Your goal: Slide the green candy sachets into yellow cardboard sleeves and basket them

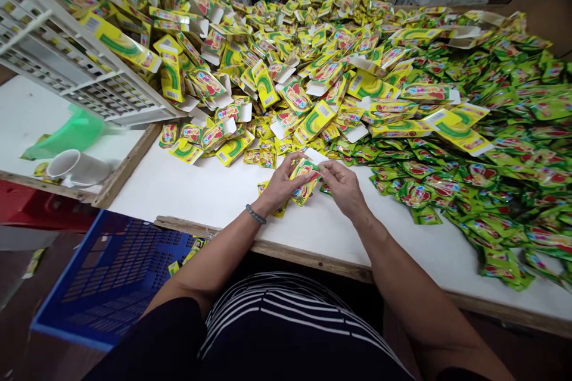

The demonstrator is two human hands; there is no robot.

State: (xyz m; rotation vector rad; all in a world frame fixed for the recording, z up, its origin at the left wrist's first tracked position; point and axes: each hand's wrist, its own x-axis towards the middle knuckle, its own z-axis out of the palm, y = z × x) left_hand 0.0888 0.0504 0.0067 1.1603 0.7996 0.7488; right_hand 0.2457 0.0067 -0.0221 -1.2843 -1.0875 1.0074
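In front of me, over the white tabletop, my left hand (282, 183) is closed round a small yellow carton (304, 189) with red and green print. The carton's white flap (315, 156) stands out at its far end. My right hand (343, 186) is closed in a pinch at that end, where a bit of green and red wrapper shows between the fingers; it looks like a sachet, partly hidden. Beneath my left hand lie a few yellow packets (280, 209). Just beyond both hands begins a heap of yellow cartons (313, 122), many with flaps open.
Green sachets (504, 190) pile up on the right. A tilted white crate (89, 65) spills cartons at the left, near a white cup (79, 166) and green plastic (71, 134). Below the wooden table edge (313, 257) is a blue crate (111, 274).
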